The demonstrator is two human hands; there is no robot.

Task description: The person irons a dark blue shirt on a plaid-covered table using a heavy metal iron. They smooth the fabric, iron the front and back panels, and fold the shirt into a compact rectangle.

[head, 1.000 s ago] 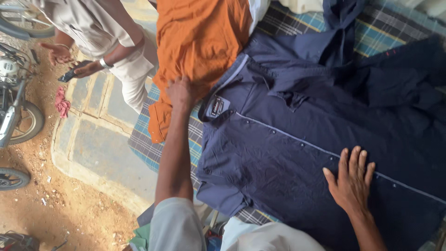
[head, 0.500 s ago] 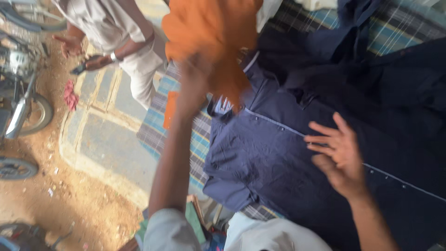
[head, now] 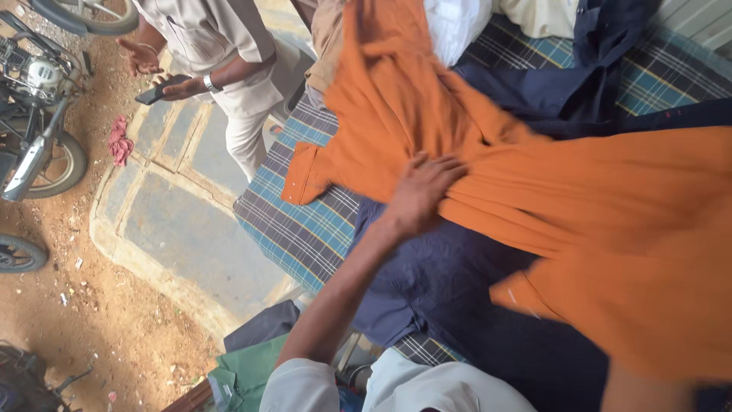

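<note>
The left hand [head: 422, 192] grips a bunched fold of the orange shirt [head: 579, 221], whose length runs from that hand out to its right, over the navy shirt [head: 450, 282] beneath. The right hand is hidden under the orange cloth; its state cannot be told. Beyond the left hand lie a checked cloth [head: 293, 229] and another person holding a phone [head: 156, 89].

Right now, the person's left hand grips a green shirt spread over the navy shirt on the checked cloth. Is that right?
Not quite. The head view shows the left hand gripping an orange shirt, not a green one. It does lie over the navy shirt on the checked cloth.
</note>
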